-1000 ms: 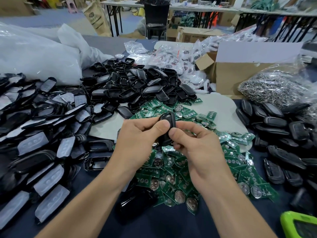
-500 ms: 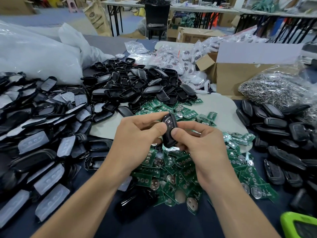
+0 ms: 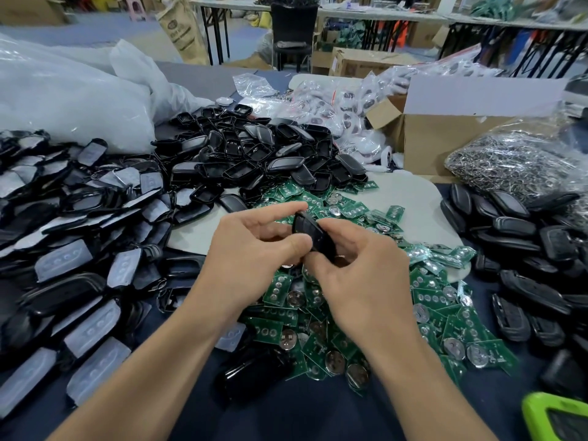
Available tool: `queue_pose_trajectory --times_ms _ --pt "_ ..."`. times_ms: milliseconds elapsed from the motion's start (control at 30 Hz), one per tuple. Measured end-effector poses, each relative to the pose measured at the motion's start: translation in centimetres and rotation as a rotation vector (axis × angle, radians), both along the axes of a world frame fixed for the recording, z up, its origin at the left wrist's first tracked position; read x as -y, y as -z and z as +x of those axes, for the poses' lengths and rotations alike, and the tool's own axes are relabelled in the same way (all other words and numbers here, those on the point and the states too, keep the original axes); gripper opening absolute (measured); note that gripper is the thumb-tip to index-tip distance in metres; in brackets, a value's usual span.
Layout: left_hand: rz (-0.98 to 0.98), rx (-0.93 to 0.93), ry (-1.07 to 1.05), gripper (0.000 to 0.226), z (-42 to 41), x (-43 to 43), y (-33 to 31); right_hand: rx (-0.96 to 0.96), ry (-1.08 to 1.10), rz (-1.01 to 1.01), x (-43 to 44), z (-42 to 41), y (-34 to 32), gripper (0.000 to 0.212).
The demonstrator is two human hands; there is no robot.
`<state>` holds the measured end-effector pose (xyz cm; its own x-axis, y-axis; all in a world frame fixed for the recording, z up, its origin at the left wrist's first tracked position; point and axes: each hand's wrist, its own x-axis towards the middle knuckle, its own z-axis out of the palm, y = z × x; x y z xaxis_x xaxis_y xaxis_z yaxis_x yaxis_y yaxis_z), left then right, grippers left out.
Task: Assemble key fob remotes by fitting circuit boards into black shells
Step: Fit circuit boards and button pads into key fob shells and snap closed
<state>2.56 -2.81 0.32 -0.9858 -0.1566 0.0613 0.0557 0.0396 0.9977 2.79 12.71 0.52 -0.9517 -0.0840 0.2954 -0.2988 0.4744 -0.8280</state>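
Note:
Both hands hold one black key fob shell (image 3: pixel 310 232) above a heap of green circuit boards (image 3: pixel 366 316) with round coin cells. My left hand (image 3: pixel 254 249) pinches the shell between thumb and forefinger from the left. My right hand (image 3: pixel 359 268) curls round its lower right end, fingers hiding that part. The shell lies tilted, its upper end toward the left. Whether a board sits inside it cannot be seen.
A big pile of empty black shells (image 3: pixel 261 154) lies behind the boards. Shells with clear rubber pads (image 3: pixel 79 249) fill the left. Closed black fobs (image 3: pixel 525 249) sit right, under a bag of metal rings (image 3: pixel 515 167). A cardboard box (image 3: pixel 445 138) and a green device (image 3: pixel 560 418) are also near.
The shell has turned from nearly upright to tilted, its top swinging left. My right hand slid lower round the shell's end, and both hands stayed over the boards.

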Motion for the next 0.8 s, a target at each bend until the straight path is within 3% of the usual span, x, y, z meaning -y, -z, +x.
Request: queue_pose_trajectory --times_ms 100,267,633,800 --pt "-0.032 0.008 0.089 0.046 0.2 0.5 -0.4 0.104 -0.132 -0.212 -0.8 -0.7 -0.2 0.051" --pt "-0.021 -0.011 0.109 0.046 0.1 0.9 -0.6 0.241 -0.224 -0.394 -1.3 -1.0 0.4 0.043" --pt "-0.139 -0.022 0.059 0.043 -0.1 0.7 0.1 0.186 -0.085 -0.16 -1.7 -1.2 0.4 0.044" --pt "-0.078 -0.076 0.11 0.046 -0.1 1.1 -0.2 0.267 -0.145 -0.329 -1.8 -1.2 0.4 0.04"
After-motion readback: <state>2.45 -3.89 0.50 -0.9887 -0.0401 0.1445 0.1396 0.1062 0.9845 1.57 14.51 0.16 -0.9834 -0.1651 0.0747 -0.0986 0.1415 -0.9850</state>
